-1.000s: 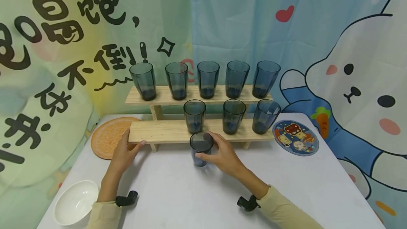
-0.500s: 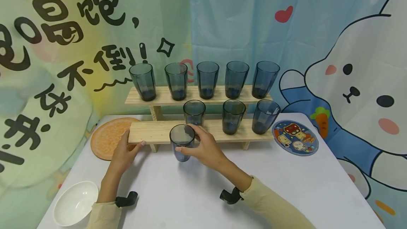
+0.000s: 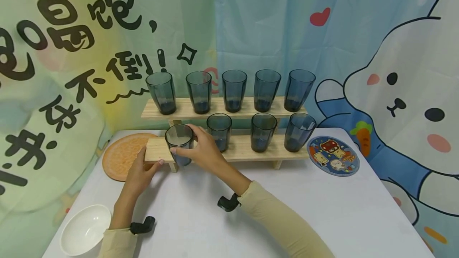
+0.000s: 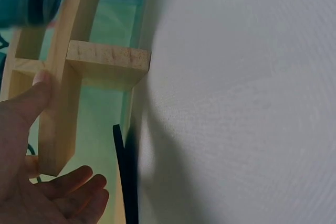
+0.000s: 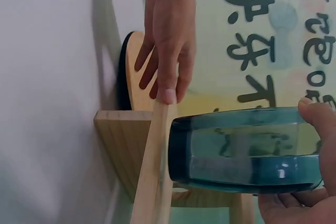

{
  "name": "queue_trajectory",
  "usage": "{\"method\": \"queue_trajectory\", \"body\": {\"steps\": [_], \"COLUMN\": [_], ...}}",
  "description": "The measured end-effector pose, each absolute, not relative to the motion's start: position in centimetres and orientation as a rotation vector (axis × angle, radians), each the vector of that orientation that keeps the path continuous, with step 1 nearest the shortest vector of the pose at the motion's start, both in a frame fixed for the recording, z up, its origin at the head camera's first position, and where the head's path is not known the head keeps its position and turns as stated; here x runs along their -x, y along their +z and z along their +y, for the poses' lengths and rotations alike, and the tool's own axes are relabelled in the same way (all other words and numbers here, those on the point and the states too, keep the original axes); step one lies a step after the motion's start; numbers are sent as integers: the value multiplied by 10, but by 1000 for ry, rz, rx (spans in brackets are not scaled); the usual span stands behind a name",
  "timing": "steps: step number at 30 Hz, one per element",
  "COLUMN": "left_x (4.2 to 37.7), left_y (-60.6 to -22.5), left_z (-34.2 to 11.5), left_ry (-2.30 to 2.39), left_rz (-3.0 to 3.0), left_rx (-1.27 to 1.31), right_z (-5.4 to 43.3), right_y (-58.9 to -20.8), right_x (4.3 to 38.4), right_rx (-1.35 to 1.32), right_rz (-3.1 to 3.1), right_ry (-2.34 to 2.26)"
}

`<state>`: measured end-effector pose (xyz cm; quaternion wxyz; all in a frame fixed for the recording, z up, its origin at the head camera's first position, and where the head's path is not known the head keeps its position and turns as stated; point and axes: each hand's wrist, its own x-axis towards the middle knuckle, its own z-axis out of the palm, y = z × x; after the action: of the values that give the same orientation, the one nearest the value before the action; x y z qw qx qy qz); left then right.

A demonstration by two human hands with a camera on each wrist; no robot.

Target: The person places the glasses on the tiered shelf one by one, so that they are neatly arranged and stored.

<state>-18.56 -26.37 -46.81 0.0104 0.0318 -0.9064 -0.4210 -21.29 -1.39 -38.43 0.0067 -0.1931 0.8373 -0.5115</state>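
Note:
My right hand (image 3: 205,150) grips a blue-grey glass tumbler (image 3: 178,140) near its rim, thumb in front. The tumbler is upright over the left part of the lower board of a two-step wooden rack (image 3: 155,149). In the right wrist view the tumbler's base (image 5: 179,149) is right at the board's surface. My left hand (image 3: 139,173) holds the left end of that lower board, thumb (image 4: 41,85) on its front edge and the other fingers at its end. Three similar tumblers stand further right on this step, the nearest (image 3: 219,130) just beside my right hand.
Several matching tumblers (image 3: 234,90) line the upper board (image 3: 216,102). An orange round mat (image 3: 120,154) lies left of the rack and a blue patterned round mat (image 3: 333,155) at its right. A white bowl (image 3: 86,229) stands at the table's front left. A printed curtain (image 3: 251,19) hangs behind.
My right hand has carried the tumbler leftward and up, from in front of the rack's middle to over the left part of the lower board. My left hand stays at the board's end.

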Motion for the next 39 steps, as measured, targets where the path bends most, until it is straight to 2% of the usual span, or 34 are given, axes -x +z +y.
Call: {"method": "queue_trajectory", "body": {"steps": [9, 21, 32, 39], "left_x": [186, 190, 195, 194], "left_y": [-469, -470, -471, -469], "left_z": [-263, -260, -261, -259], "left_ry": [-1315, -1339, -1321, -1204], "left_rz": [-2846, -2833, -2826, -2776], "left_rx": [-110, -78, -43, 3], "right_z": [-37, -41, -35, -10], "right_y": [-386, -392, -393, -401], "right_x": [233, 250, 248, 226], "right_rx": [609, 603, 568, 583], "right_rz": [2643, 2661, 2601, 2587], "right_ry": [-1625, -1635, -1544, -1434]}}
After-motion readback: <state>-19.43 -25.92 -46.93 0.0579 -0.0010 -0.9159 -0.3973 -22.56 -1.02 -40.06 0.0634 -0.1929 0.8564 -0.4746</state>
